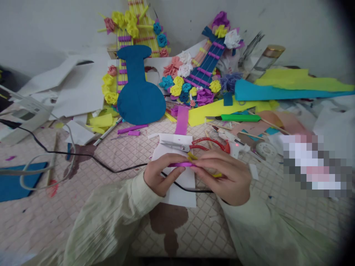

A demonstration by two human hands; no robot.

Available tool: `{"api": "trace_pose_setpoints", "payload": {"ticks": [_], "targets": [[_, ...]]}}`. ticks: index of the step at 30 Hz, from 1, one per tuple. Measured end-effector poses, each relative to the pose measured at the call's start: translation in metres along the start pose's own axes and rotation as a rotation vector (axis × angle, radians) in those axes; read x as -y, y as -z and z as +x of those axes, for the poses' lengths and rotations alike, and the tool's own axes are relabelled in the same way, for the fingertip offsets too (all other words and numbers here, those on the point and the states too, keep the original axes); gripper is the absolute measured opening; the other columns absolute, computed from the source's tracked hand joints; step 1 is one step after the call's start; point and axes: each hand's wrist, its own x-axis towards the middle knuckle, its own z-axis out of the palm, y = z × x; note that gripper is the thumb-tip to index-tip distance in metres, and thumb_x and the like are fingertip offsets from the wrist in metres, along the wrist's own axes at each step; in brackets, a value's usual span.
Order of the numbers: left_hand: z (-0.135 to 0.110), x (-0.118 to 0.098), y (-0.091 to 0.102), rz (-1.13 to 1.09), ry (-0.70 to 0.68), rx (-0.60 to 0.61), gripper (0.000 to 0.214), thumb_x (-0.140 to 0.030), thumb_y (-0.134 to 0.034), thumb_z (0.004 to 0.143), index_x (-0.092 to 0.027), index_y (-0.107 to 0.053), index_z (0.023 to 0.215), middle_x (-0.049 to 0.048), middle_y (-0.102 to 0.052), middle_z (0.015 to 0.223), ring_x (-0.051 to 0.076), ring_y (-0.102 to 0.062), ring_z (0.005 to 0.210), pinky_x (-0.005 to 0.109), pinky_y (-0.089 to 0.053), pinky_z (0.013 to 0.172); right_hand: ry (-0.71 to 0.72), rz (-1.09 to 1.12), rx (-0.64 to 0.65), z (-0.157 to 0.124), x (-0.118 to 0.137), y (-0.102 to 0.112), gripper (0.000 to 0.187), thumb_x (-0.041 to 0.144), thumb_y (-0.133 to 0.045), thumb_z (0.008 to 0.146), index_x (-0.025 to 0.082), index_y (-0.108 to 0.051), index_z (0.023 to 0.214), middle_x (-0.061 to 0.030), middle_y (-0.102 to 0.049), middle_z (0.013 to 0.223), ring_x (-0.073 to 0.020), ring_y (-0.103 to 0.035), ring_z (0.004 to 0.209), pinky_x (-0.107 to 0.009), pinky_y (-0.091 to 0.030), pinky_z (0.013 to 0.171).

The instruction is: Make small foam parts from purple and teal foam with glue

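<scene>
My left hand (161, 173) and my right hand (226, 175) meet at the middle of the table, fingers pinched together on a thin purple foam strip (181, 164) held level between them. A bit of yellow foam (217, 174) shows under my right fingers. Both hands hover over a white sheet of paper (180, 188). Just beyond my fingers lie red-handled scissors (194, 146) and a white glue gun (235, 146) with a small red light.
A blue foam guitar shape (138, 92) and two flower-decorated guitar models (199, 70) lean at the back wall. Yellow (299, 79) and blue foam sheets (266, 92), a green cutter (240, 118), purple scraps (181, 120), a black cable (83, 155) and white papers (80, 88) litter the tabletop.
</scene>
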Motion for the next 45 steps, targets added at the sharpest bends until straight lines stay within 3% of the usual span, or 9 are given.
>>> {"api": "trace_pose_setpoints", "payload": {"ticks": [6, 12, 18, 33, 41, 45], "targets": [[0.001, -0.01, 0.0, 0.068, 0.095, -0.001, 0.017, -0.015, -0.055, 0.076, -0.014, -0.061, 0.092, 0.0066, -0.068, 0.082, 0.014, -0.061, 0.071, 0.023, -0.047, 0.063, -0.127, 0.071, 0.124, 0.007, 0.0, 0.003, 0.02, 0.021, -0.061, 0.072, 0.022, -0.062, 0.092, -0.0049, -0.065, 0.086, -0.0172, -0.06, 0.08, -0.032, -0.049, 0.072], [0.001, -0.014, -0.003, -0.035, 0.198, 0.001, 0.013, -0.02, -0.056, 0.075, -0.015, -0.063, 0.084, 0.0051, -0.068, 0.075, 0.013, -0.06, 0.064, 0.023, -0.046, 0.06, -0.216, 0.157, 0.204, 0.008, -0.005, 0.003, 0.01, 0.019, -0.052, 0.078, 0.02, -0.062, 0.074, -0.0021, -0.064, 0.071, -0.0144, -0.059, 0.068, -0.029, -0.049, 0.063], [-0.001, -0.013, -0.002, -0.045, 0.255, 0.066, 0.016, -0.026, -0.054, 0.076, -0.014, -0.064, 0.081, 0.0055, -0.066, 0.068, 0.013, -0.057, 0.056, 0.023, -0.043, 0.051, -0.278, 0.176, 0.25, 0.01, -0.003, 0.006, 0.01, 0.022, -0.052, 0.077, 0.02, -0.061, 0.076, -0.0022, -0.065, 0.073, -0.0146, -0.059, 0.069, -0.029, -0.048, 0.064], [0.001, -0.015, -0.001, -0.099, 0.324, 0.091, 0.014, -0.024, -0.056, 0.075, -0.014, -0.064, 0.079, 0.0041, -0.066, 0.069, 0.011, -0.057, 0.059, 0.022, -0.045, 0.057, -0.242, 0.051, 0.28, 0.004, -0.012, 0.0, 0.009, 0.019, -0.049, 0.079, 0.019, -0.055, 0.071, 0.0004, -0.058, 0.068, -0.0106, -0.054, 0.062, -0.024, -0.043, 0.058], [0.002, -0.014, -0.002, -0.148, 0.385, 0.114, 0.015, -0.024, -0.055, 0.075, -0.012, -0.063, 0.079, 0.0033, -0.065, 0.065, 0.01, -0.056, 0.059, 0.021, -0.045, 0.057, -0.331, 0.145, 0.4, 0.009, -0.011, 0.007, 0.014, 0.026, -0.049, 0.081, 0.018, -0.059, 0.077, -0.0007, -0.061, 0.072, -0.0117, -0.055, 0.068, -0.023, -0.043, 0.061], [0.002, -0.016, -0.001, -0.215, 0.411, 0.103, 0.016, -0.025, -0.055, 0.075, -0.011, -0.062, 0.078, 0.0038, -0.064, 0.065, 0.011, -0.056, 0.06, 0.022, -0.045, 0.058, -0.347, 0.138, 0.388, 0.008, -0.011, 0.008, 0.015, 0.027, -0.05, 0.081, 0.017, -0.059, 0.074, -0.0004, -0.06, 0.068, -0.0108, -0.053, 0.065, -0.023, -0.042, 0.059]]}}
